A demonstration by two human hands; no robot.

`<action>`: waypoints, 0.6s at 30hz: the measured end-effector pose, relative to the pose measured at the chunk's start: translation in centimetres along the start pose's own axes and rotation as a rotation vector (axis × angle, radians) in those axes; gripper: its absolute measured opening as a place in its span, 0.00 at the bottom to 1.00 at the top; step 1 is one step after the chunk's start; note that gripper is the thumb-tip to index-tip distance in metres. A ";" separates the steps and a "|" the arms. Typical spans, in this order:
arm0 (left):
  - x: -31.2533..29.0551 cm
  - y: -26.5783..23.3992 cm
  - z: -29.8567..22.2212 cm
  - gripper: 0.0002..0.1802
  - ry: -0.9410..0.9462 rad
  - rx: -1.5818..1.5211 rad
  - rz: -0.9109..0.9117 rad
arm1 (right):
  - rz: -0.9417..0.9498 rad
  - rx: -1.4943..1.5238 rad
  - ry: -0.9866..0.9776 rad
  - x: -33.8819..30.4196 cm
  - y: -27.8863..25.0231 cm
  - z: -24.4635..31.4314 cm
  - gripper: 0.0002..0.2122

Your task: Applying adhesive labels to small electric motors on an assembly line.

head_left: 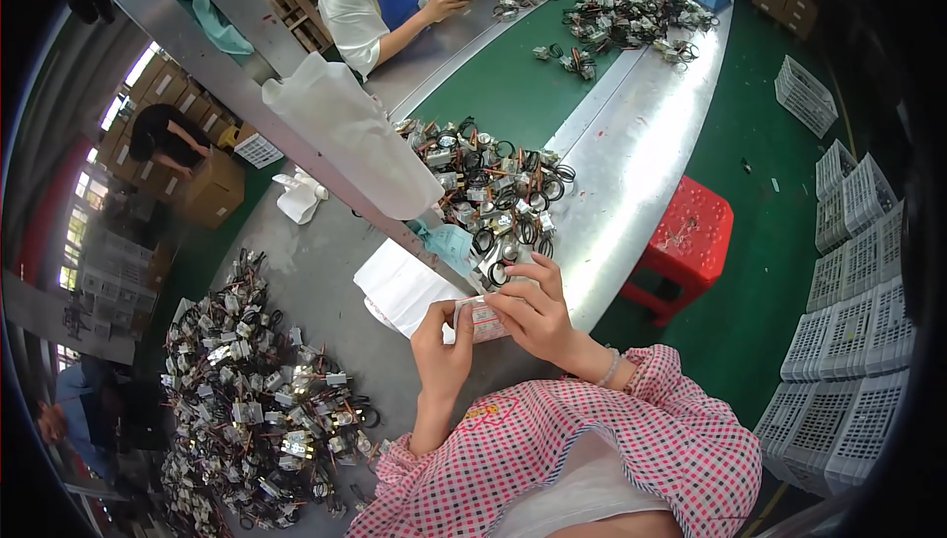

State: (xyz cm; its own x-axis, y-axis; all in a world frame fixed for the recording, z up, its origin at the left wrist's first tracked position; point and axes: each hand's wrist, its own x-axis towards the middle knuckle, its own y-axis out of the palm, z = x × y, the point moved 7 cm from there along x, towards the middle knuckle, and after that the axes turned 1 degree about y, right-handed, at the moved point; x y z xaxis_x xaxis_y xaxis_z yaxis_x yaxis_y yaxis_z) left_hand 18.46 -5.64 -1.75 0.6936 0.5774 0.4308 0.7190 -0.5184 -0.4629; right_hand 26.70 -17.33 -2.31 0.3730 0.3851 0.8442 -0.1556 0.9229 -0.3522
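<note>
Head view: left hand (pixel 441 346) and right hand (pixel 534 309) both pinch one small pale packet with red marks (pixel 480 319), held between them just above the metal table (pixel 631 153); fingers closed on it, thumbs on top. Behind the hands, touching almost, a pile of wired parts w/ black rings (pixel 488 193) on the green belt (pixel 503 84); white paper sheets (pixel 400 286) just left of the packet. Second pile of parts (pixel 252 395) at lower left; red stool (pixel 686 242) at right. A co-worker's hand (pixel 449 0) rests at the far end of the table.
</note>
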 end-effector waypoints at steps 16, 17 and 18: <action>-0.3 0.1 1.2 0.06 -0.046 -0.041 -0.037 | 0.052 0.180 0.080 1.6 -1.0 -0.5 0.19; -0.5 0.3 1.2 0.06 -0.048 -0.053 -0.017 | 0.054 0.174 0.080 1.8 -0.8 -0.3 0.19; -0.7 0.2 1.0 0.06 -0.032 -0.066 -0.022 | 0.097 0.200 0.062 1.8 -0.4 0.1 0.21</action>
State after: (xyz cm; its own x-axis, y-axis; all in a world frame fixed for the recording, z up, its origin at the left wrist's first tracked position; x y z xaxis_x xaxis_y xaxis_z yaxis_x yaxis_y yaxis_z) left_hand 18.08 -5.47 -2.90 0.6768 0.6082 0.4147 0.7359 -0.5452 -0.4015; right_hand 27.39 -17.02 -0.62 0.4016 0.4770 0.7818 -0.3697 0.8654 -0.3381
